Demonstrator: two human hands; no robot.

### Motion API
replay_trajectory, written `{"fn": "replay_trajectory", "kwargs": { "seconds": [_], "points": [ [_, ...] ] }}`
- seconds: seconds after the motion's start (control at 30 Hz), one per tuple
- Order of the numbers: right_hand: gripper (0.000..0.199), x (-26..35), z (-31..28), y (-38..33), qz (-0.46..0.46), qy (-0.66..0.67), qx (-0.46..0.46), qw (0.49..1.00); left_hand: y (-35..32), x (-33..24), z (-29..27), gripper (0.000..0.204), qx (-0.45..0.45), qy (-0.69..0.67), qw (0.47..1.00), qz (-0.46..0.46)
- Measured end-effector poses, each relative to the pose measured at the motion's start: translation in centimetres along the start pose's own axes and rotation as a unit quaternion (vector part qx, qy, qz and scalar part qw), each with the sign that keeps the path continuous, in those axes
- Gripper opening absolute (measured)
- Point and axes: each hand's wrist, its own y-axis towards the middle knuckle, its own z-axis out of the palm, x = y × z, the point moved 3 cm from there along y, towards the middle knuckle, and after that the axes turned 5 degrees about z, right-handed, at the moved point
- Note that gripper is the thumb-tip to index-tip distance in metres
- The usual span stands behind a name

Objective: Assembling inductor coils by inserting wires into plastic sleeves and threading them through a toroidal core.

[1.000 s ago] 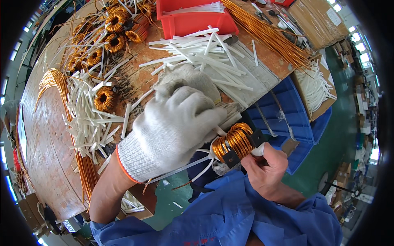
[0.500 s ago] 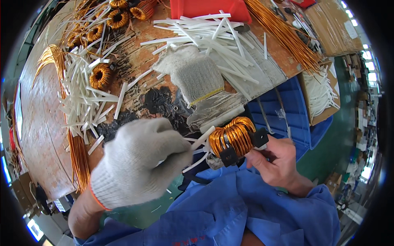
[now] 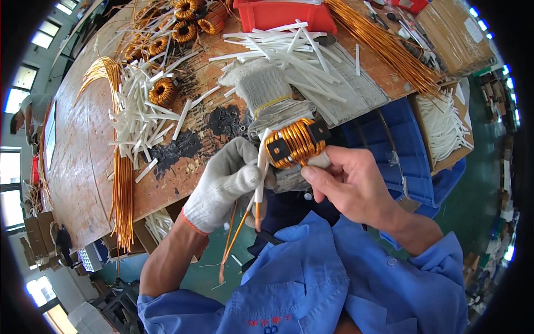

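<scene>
Step in hand looks like handling the leads of the shiny copper-wire coil with black square plates [image 3: 296, 143]. Left hand [image 3: 225, 181], white knitted glove, fingers narrowed on white plastic sleeves [image 3: 259, 192] with copper wire ends [image 3: 239, 235] hanging below. Right hand [image 3: 356, 186], mostly bare, pinches coil's lower right side. Coil sits between both hands, at the worn brown desk's [image 3: 78, 161] near edge; can't tell if it's resting on anything. Next move seems to need coil steady, sleeves controlled.
</scene>
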Motion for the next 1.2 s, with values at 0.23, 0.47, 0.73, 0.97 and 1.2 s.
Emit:
{"fn": "replay_trajectory", "kwargs": {
  "seconds": [0.23,0.47,0.73,0.97,1.2],
  "points": [
    [0.023,0.4,0.1,-0.3,-0.127,-0.137,-0.054,0.981,0.1,-5.0,3.3,0.059,-0.005,0.296,0.952,-0.075],
    [0.024,1.7,0.4,-0.8,-0.202,-0.246,-0.053,0.947,-0.5,-6.4,5.2,0.025,-0.006,0.866,0.492,0.092],
    [0.023,0.6,0.6,-0.9,-0.226,-0.254,-0.065,0.938,-2.5,-1.5,3.4,0.044,-0.221,0.191,0.954,0.073],
    [0.02,1.7,2.7,-1.5,-0.321,-0.363,-0.065,0.872,1.9,2.3,2.0,0.019,-0.307,0.314,0.746,0.5],
    [0.016,1.6,1.3,-3.5,-0.273,-0.354,-0.046,0.893,0.0,-5.2,5.0,0.05,-0.163,0.728,0.55,0.375]
  ]
}}
